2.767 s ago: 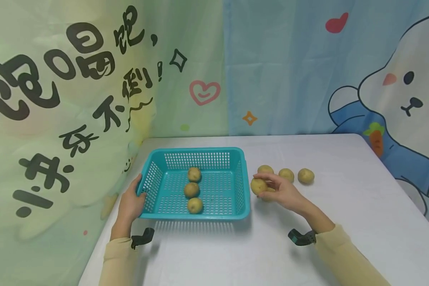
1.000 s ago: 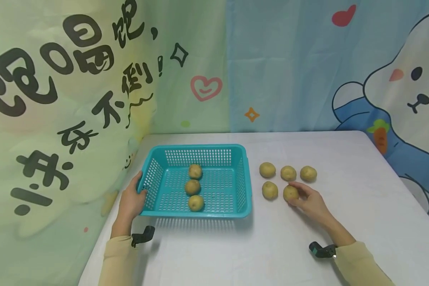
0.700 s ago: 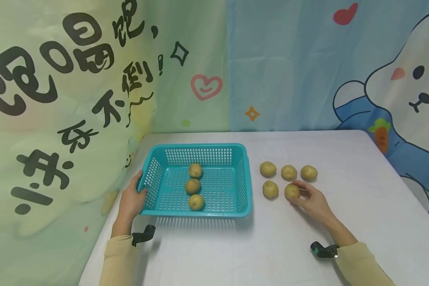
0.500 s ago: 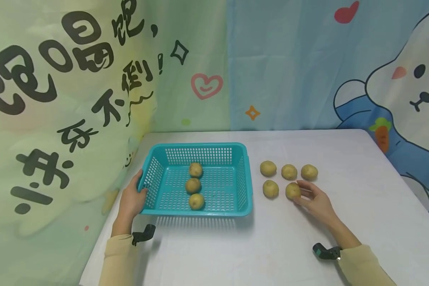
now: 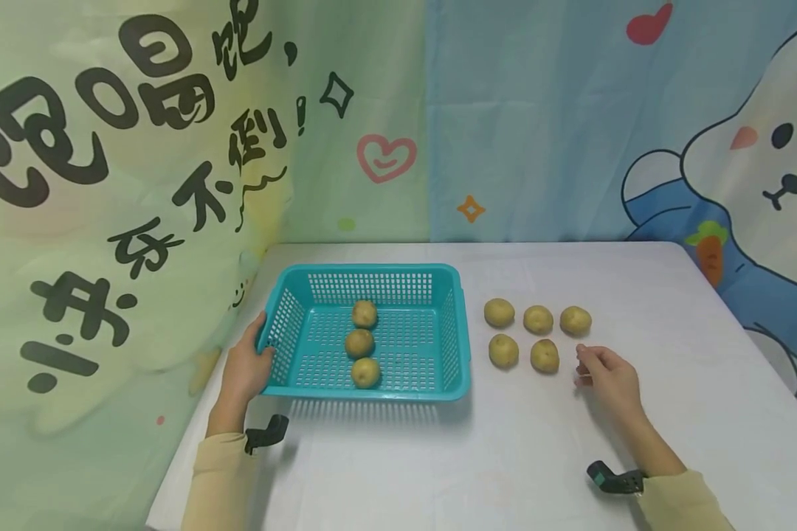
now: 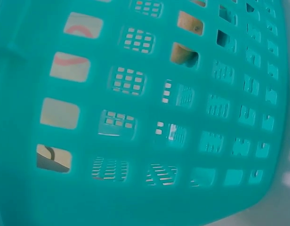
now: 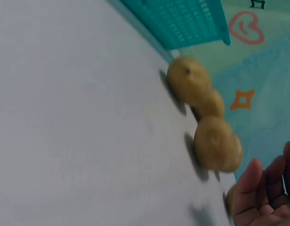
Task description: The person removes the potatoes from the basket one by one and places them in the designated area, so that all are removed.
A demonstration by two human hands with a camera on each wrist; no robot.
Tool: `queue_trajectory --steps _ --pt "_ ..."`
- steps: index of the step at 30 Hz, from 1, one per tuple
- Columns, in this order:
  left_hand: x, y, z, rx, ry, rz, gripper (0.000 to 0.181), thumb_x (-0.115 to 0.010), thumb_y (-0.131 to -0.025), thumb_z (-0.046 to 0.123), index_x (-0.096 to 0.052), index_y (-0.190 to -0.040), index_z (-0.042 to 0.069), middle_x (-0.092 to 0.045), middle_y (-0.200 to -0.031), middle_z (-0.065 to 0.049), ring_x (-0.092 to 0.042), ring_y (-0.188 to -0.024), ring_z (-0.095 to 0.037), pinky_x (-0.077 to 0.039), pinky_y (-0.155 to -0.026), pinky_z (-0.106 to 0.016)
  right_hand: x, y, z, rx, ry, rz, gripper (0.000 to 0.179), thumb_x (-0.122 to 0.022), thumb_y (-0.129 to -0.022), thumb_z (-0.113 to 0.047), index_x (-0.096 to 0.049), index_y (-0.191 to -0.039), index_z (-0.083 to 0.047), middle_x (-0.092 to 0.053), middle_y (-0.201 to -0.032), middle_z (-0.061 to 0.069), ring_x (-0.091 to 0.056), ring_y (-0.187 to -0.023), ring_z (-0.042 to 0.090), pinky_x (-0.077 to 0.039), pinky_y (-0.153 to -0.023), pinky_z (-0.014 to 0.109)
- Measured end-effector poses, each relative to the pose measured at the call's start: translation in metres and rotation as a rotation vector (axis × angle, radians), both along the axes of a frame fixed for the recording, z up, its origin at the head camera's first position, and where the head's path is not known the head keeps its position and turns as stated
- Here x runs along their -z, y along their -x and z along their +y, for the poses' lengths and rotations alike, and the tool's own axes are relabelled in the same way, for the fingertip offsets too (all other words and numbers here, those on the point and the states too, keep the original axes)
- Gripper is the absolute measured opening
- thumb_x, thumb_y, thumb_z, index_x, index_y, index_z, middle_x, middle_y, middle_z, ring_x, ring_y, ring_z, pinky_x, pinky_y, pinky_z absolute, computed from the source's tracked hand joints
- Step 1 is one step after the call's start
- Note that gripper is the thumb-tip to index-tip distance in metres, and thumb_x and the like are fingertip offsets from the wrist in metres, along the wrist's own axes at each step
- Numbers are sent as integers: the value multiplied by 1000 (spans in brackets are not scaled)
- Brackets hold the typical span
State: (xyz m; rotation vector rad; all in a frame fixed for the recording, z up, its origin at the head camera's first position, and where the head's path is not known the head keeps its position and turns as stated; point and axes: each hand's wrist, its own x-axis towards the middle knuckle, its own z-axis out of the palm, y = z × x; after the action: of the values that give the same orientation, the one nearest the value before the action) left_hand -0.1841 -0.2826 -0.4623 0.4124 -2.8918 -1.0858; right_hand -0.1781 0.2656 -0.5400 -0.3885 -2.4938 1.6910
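My left hand (image 5: 246, 365) grips the left rim of a turquoise plastic basket (image 5: 398, 393), thumb on the near side. Its perforated wall (image 6: 88, 193) fills the left wrist view. Inside the basket, three potatoes stand in a column, the middle potato (image 5: 359, 344) slightly browner. My right hand (image 5: 612, 380) is off to the right of the loose potatoes, fingers loosely bent and holding nothing. Closest to it is the front-row right potato (image 5: 544, 356), with another potato (image 5: 503, 351) beside it. In the right wrist view, the hand (image 7: 267, 193) is apart from the potatoes.
A back row of three potatoes, including one (image 5: 538, 320) in the middle, lies right of the basket on the white tabletop (image 5: 491, 457). Behind stands a printed curtain (image 5: 525, 133) with lettering and a cartoon bear. A small black camera (image 5: 614, 479) sits on the right wrist.
My right hand first set one potato down beside the basket, then shifted another rightward in the front row. It has since let go and drawn back right. The left hand has stayed.
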Motion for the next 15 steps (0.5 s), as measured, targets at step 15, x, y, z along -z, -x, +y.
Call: queue_trajectory --steps 15 --pt "1 3 -3 21 19 9 66 -46 -98 8 -18 -158 15 -31 -153 -26 -44 -127 -46 -40 -94 -59 -48 10 -87 -347 167 323 49 -62 -92 0 -28 -56 -1 -36 -49 -2 -35 -44 9 -30 -42 24"
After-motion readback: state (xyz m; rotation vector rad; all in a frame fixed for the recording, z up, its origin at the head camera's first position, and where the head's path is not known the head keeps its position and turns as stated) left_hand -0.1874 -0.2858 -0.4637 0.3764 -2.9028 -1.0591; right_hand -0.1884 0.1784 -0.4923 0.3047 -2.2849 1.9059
